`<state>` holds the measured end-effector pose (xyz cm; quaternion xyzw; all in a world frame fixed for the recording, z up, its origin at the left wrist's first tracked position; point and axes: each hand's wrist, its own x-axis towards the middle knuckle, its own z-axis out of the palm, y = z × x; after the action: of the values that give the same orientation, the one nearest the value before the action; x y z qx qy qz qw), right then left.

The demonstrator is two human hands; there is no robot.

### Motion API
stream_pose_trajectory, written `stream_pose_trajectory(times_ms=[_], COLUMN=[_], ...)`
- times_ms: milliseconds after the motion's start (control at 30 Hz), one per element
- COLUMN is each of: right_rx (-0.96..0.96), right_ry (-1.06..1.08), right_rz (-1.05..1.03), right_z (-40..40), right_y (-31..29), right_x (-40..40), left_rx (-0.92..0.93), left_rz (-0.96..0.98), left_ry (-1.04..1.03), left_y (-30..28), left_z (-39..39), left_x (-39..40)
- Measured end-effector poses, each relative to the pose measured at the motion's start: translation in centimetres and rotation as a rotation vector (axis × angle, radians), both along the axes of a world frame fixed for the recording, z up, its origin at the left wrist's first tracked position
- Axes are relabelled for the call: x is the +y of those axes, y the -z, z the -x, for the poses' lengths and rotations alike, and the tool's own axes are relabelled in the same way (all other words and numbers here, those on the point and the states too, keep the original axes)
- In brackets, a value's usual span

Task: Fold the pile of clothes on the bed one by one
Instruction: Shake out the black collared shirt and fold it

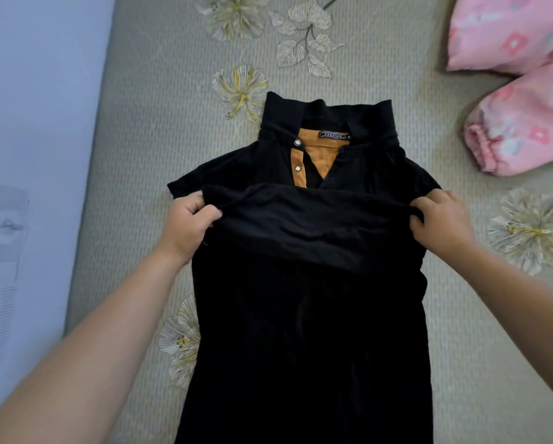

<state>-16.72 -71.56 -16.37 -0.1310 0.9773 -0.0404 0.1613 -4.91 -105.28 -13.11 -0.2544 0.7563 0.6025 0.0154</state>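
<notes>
Fingers [204, 216] curled tight, left hand [185, 222] and right hand [441, 219] each pinching an end of the folded-over hem of the black garment [310, 315], spread collar-up on the floral bed [159, 129], near pink clothes [521, 91].

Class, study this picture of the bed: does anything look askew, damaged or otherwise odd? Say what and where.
Nothing is damaged or spilled. The black shirt lies roughly straight on the bedspread, collar away from the person, while the left hand and right hand lift a fold across it. Only the pink garment at the far right lies rumpled, unfolded.
</notes>
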Motion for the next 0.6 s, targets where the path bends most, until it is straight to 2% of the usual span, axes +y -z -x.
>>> stream_pose_trajectory(times_ms=[133, 200, 300, 367, 467, 533, 600], right_rx=[0.014, -0.016, -0.05, -0.04, 0.141, 0.296, 0.335], right_ry=[0.155, 0.231, 0.21, 0.199, 0.202, -0.049, -0.42], right_rz=[-0.007, -0.081, -0.211, -0.257, -0.11, 0.062, 0.155], right_z=[0.7, 1.3, 2.1, 2.2, 1.3, -0.7, -3.3], right_y=[-0.5, -0.7, -0.9, -0.7, -0.9, -1.1, -0.8], right_x=[0.6, 1.0, 1.0, 0.3, -0.8, -1.5, -2.1], left_rx=[0.155, 0.094, -0.369, -0.559, -0.494, -0.42, -0.364], left_rz=[0.804, 0.956, 0.949, 0.898, 0.827, 0.643, 0.506], left_ry=[0.257, 0.374, 0.502, 0.629, 0.685, 0.601, 0.475], left_y=[0.0, 0.4, 0.6, 0.5, 0.5, 0.6, 0.6], left_z=[0.0, 0.0, 0.7, 1.0, 1.7, 1.8, 2.0], left_x=[0.0, -1.0, -2.3, -2.8, -3.0, -2.9, -2.9])
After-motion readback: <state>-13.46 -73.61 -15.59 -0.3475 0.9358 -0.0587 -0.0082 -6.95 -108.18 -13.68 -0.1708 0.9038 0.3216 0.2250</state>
